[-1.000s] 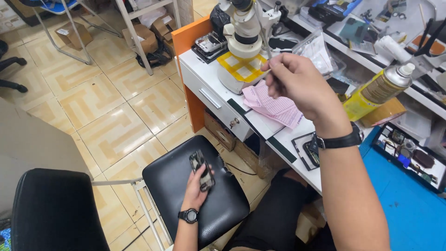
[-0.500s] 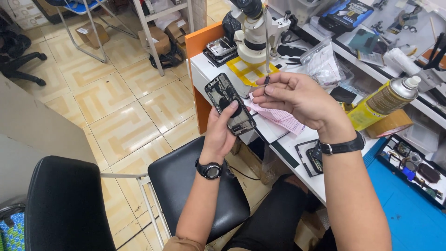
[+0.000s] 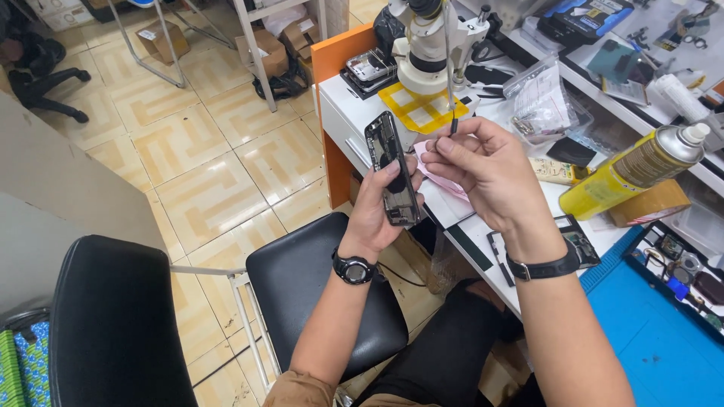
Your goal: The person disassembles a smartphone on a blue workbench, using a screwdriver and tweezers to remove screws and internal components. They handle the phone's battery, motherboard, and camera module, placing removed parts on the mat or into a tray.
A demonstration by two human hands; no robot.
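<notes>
My left hand (image 3: 381, 211) holds an opened black phone body (image 3: 391, 167) upright over the front edge of the white workbench (image 3: 467, 226), thumb across its inner parts. Just right of it, my right hand (image 3: 483, 169) pinches a thin metal tool (image 3: 449, 68) that points up past the microscope. The two hands almost touch. Both wrists carry black watches. A pink cloth (image 3: 443, 183) lies on the bench, partly hidden under my right hand.
A white microscope (image 3: 430, 45) stands on a yellow mat (image 3: 421, 109) at the bench's far end. A yellow spray can (image 3: 630, 169) lies to the right, near a clear plastic bag (image 3: 543, 102). A blue mat (image 3: 656, 339) is at lower right. Black chairs (image 3: 302, 286) stand below my arms.
My left hand lifted the phone body from the black chair seat up to the bench edge, close to my right hand. My right hand came nearer, still holding the thin tool.
</notes>
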